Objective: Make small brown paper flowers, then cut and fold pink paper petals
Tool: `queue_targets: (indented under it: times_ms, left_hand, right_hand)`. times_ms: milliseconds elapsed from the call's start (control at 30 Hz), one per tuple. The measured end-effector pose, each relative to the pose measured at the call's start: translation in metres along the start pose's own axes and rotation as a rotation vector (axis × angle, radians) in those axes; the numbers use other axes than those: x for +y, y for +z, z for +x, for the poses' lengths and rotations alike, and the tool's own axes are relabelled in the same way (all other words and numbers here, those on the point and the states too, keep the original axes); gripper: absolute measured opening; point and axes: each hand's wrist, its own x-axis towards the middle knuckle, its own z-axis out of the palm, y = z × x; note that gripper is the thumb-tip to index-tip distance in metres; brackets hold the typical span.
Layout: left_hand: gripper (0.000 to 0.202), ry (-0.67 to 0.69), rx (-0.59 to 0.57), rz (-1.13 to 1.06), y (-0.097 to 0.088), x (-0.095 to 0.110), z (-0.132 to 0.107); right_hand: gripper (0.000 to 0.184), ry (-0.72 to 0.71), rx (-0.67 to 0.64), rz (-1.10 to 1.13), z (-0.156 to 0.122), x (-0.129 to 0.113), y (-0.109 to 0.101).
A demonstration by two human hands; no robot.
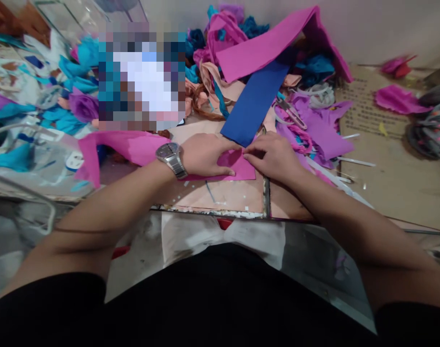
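A pink crepe paper strip (144, 145) runs along the table under my hands. My left hand (209, 154), a metal watch (169, 155) on its wrist, lies on the strip with its thumb spread from its stretched fingers. At the strip's right end, the thumb and fingers of my right hand (272, 155) pinch the paper near its edge. Just beyond my fingertips lies a folded blue crepe paper strip (258, 99). Its far end is under a larger pink crepe paper piece (266, 46), bent at an angle.
Purple paper scraps (324, 127) and white sticks lie to my right, beside printed cardboard (396, 178). A wrapped bundle (433, 123) is at the far right. Teal paper pieces (64, 118) crowd the left side. A pixelated patch hides part of the table's back. The table edge (213, 212) is near my body.
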Motion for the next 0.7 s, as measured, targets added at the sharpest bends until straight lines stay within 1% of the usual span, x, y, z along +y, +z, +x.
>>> queue_targets:
  times_ms: [100, 267, 467, 700]
  left_hand:
    - [0.075, 0.005, 0.007, -0.008, 0.0008, -0.0009, 0.0001]
    - [0.078, 0.003, 0.013, -0.013, 0.0003, -0.0007, 0.0007]
    - [0.078, 0.005, 0.009, -0.014, -0.0008, -0.0004, 0.0006]
    - [0.077, 0.005, 0.007, 0.021, 0.0001, -0.0005, 0.0007]
  right_hand:
    - [0.015, -0.031, -0.012, -0.002, -0.0001, 0.0002, 0.0003]
    - [0.018, -0.072, -0.021, 0.014, 0.0007, 0.002, 0.0]
    - [0.019, -0.057, -0.039, 0.031, 0.0013, 0.0021, -0.0012]
    - [0.019, -0.091, -0.005, 0.02, 0.0003, 0.0026, 0.0011]
